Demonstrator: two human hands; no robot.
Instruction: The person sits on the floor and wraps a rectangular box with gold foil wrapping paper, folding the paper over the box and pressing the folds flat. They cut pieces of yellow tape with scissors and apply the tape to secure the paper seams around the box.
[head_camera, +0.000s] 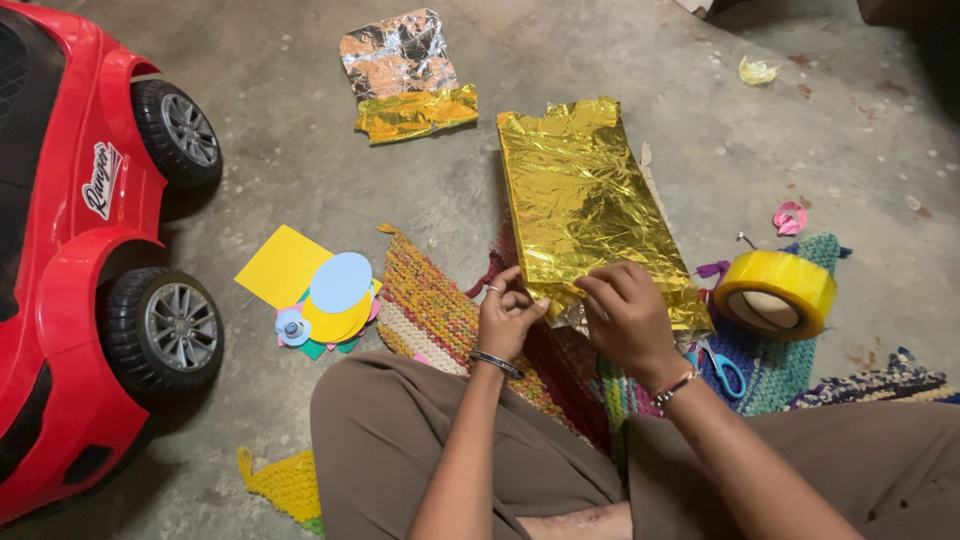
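A long box wrapped in shiny gold foil (585, 205) lies on the floor and a woven mat, pointing away from me. My left hand (508, 318) pinches the foil at the box's near left corner. Resting on the near right end, my right hand (630, 318) has its fingers curled onto the same foil edge. Both hands touch the wrapping at the near end, which they partly hide.
A yellow tape roll (778, 292) and blue-handled scissors (722, 366) lie right of the box on the colourful mat (440, 305). Coloured paper cut-outs (318, 292) sit to the left, a crumpled foil sheet (405, 75) farther off. A red toy car (80, 250) fills the left side.
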